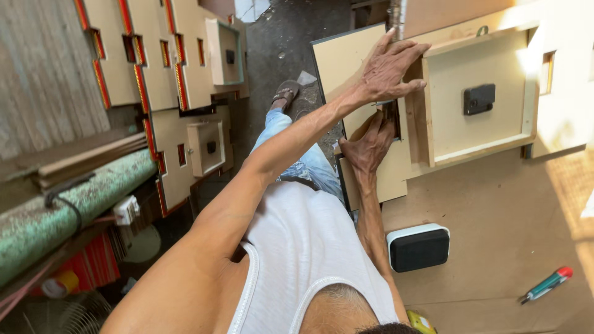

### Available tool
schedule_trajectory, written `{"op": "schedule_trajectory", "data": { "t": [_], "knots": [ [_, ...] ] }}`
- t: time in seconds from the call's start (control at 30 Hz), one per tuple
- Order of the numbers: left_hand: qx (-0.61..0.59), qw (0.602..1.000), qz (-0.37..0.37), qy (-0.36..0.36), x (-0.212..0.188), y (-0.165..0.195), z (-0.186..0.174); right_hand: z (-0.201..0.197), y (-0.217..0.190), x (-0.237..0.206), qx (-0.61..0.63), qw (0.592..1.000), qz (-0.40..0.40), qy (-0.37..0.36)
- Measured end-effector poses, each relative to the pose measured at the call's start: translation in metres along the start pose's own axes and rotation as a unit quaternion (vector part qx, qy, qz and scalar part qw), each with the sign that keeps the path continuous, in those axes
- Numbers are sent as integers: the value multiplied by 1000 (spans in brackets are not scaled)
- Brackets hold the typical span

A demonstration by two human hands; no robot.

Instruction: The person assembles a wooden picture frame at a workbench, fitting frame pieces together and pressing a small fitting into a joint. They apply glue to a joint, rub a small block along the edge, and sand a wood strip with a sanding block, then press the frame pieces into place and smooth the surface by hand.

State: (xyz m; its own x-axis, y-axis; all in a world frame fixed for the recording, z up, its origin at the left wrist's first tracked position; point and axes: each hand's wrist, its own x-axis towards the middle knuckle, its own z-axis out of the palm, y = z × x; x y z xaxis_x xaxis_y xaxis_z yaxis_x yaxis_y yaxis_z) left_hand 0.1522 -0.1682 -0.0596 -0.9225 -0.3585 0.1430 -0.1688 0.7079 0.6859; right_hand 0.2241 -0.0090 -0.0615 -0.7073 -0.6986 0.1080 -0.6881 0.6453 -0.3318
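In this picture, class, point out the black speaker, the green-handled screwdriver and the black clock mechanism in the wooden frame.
black speaker [419, 248], head view, middle of its dark front grille.
green-handled screwdriver [546, 285], head view, middle of its green handle.
black clock mechanism [479, 99], head view, centre of its square black casing.

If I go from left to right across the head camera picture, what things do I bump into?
Green pipe → white power socket → small wooden frame box → sandalled foot → right hand → black speaker → black clock mechanism → green screwdriver.
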Motion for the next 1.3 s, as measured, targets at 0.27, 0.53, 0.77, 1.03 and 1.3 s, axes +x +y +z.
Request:
{"op": "schedule_trajectory", "data": {
  "t": [0.27,0.53,0.77,1.03,1.3],
  "knots": [
    [-33,997,-59,41,-87,-26,-43,21,-46,-56,59,995,-12,-85],
    [19,983,-44,174,-224,-93,-115,45,-112,-119,67,985,-139,-73],
    [-228,853,-438,168,-443,-163,-212,72,-170,-159,55,962,-255,-87],
    [-601,671,-244,359,-551,-141,-234,65,-235,-172,49,922,-335,-187],
    [-431,744,-312,404,-552,-125,-260,67,-259,-147,152,870,-302,-360]
  ]
}}
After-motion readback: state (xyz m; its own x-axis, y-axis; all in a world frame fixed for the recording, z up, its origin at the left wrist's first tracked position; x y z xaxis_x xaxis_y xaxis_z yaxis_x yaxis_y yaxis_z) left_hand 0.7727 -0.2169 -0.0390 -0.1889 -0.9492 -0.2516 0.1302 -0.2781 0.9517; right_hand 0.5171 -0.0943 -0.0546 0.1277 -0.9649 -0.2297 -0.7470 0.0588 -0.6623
